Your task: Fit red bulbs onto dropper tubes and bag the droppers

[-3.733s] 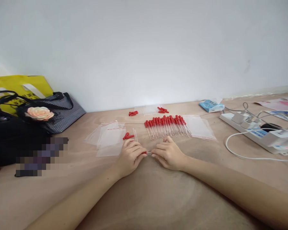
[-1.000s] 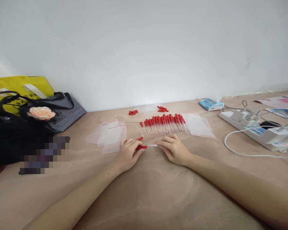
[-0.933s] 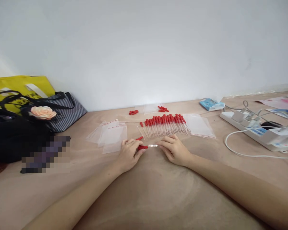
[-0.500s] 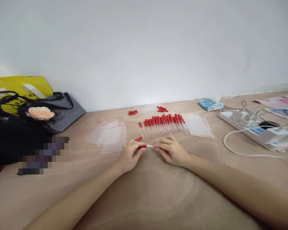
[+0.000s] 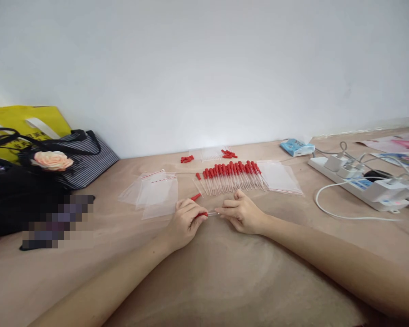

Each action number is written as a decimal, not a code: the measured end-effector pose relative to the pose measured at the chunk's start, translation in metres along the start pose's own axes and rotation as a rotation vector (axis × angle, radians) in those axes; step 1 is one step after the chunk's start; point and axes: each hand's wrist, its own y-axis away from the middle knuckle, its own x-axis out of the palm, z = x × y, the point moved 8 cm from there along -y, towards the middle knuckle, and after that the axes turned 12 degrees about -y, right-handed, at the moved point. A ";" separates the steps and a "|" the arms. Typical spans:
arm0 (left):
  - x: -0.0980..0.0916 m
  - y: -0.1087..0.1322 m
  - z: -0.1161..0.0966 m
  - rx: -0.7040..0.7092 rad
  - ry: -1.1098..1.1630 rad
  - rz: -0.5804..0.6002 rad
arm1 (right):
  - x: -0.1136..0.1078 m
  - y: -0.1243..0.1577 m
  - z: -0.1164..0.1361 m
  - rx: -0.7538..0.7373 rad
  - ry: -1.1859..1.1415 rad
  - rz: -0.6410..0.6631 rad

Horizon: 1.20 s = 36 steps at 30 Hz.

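Head view: the left hand (image 5: 186, 222) is pinching a red rubber bulb (image 5: 202, 214), and the right hand (image 5: 242, 215) is gripping a clear dropper tube (image 5: 211, 213). The two pieces are meeting between the fingertips, low over the table (image 5: 225, 281). Just beyond both hands, a row of red-topped droppers (image 5: 230, 175) is lying. Beyond the left hand, a loose red bulb (image 5: 196, 197) and clear zip bags (image 5: 157, 193) are resting.
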 end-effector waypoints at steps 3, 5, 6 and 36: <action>0.000 -0.001 -0.005 0.040 -0.004 0.000 | 0.001 -0.002 0.003 -0.020 0.026 -0.004; 0.000 -0.001 -0.007 0.056 -0.013 -0.007 | 0.002 -0.003 0.005 -0.020 0.017 -0.005; 0.000 0.000 -0.008 0.063 -0.018 -0.012 | 0.003 -0.004 0.005 -0.018 0.008 -0.006; 0.000 -0.007 0.051 -0.192 -0.079 -0.051 | -0.002 -0.032 -0.058 0.559 -0.179 -0.208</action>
